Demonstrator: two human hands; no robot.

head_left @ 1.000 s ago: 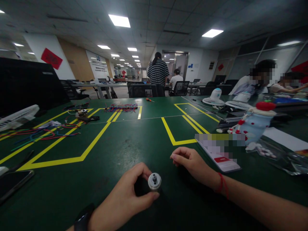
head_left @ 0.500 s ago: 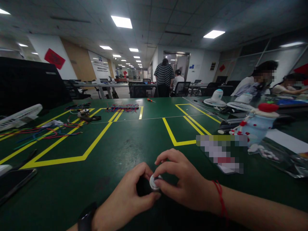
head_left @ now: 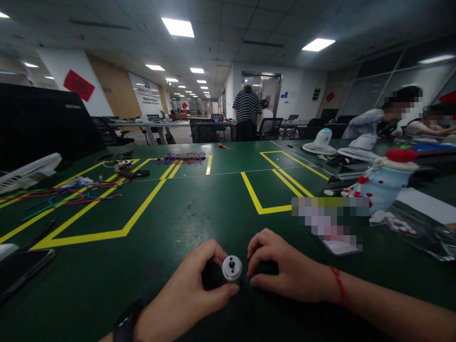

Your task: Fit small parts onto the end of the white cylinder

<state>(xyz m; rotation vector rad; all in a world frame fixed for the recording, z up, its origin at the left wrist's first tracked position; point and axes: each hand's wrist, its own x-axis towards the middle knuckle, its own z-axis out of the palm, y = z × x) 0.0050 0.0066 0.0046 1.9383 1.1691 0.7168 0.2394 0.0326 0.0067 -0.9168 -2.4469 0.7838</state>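
Observation:
Near the front of the green table, my left hand (head_left: 199, 282) grips a small silver cylindrical motor (head_left: 232, 267) between thumb and fingers. The motor stands upright, its round end face turned up, with a dark centre and two small holes. To its right, a short gap away, is my right hand (head_left: 281, 268). Its fingers are curled but apart from the thumb, and nothing shows between them. A red string bracelet (head_left: 340, 285) circles the right wrist, and a black watch (head_left: 126, 323) is on the left.
Coloured wires (head_left: 74, 194) lie at left, near a phone (head_left: 24, 270) and a white fan (head_left: 32, 173). An orange screwdriver (head_left: 223, 146) lies at the far edge. A blue cup with a red top (head_left: 388, 183) and more fans (head_left: 320, 142) stand at right. Several people sit or stand beyond.
My right hand has let go of the motor's top and moved right, uncovering the end face. The left hand keeps its grip in nearly the same place.

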